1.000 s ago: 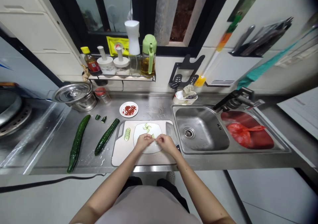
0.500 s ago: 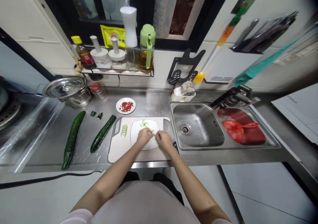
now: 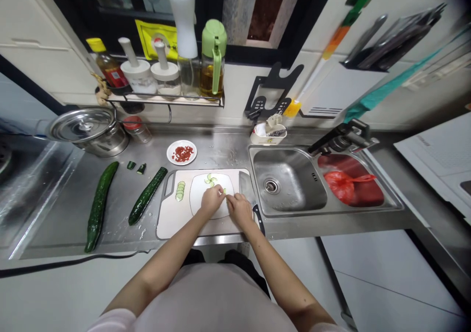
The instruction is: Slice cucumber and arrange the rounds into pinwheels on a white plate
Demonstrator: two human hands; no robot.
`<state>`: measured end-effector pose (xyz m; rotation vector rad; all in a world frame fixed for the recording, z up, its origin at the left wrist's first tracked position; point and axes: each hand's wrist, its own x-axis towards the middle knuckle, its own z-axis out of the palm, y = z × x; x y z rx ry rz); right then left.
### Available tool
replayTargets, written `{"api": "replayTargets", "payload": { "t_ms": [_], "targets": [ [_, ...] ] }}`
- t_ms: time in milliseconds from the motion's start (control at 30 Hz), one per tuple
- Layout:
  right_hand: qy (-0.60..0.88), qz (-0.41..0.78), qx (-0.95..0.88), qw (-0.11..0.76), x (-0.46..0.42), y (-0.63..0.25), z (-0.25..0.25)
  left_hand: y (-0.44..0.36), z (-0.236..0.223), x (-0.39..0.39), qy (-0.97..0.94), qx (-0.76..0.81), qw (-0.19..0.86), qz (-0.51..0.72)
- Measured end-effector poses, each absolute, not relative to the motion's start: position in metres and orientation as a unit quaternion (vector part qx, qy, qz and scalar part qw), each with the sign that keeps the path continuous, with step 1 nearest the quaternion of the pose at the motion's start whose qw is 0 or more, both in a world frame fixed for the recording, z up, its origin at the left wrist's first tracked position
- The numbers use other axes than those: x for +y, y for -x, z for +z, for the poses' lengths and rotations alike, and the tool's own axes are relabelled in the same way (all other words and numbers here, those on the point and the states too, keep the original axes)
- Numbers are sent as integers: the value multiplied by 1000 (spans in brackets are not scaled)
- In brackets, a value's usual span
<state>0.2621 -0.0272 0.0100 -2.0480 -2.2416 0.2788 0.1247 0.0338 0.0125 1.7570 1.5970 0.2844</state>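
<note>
My left hand point(image 3: 212, 199) and my right hand point(image 3: 240, 210) meet over the right side of a white plate point(image 3: 196, 202). Between their fingertips is a small pale green cucumber slice point(image 3: 224, 191), pinched by the left and gripped at its lower edge by the right. Thin cucumber slices lie in a pinwheel point(image 3: 211, 179) near the plate's far edge. Under the plate is a cutting board point(image 3: 171, 221), with an overlapping row of cucumber slices point(image 3: 180, 191) to the left. A knife point(image 3: 258, 219) lies along the board's right side, its blade partly on it.
Left of the board lie a cut cucumber point(image 3: 147, 196), a longer cucumber point(image 3: 101, 207) and two cucumber ends point(image 3: 141, 168). Behind stands a small plate of red bits point(image 3: 181, 152). A sink point(image 3: 290, 182) holding a red bag point(image 3: 342, 185) is at the right; a lidded pot point(image 3: 105, 138) stands back left.
My hands remain together over the plate, with the fingertips slightly closer around the slice. The whole view has shifted a little; the other things keep their places.
</note>
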Motion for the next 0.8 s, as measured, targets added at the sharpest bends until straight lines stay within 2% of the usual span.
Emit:
{"api": "replayTargets", "payload": {
  "t_ms": [800],
  "targets": [
    [684, 106, -721, 34, -20, -265, 12, -130, 12, 40, -686, 631, 350, 94]
  ]
}}
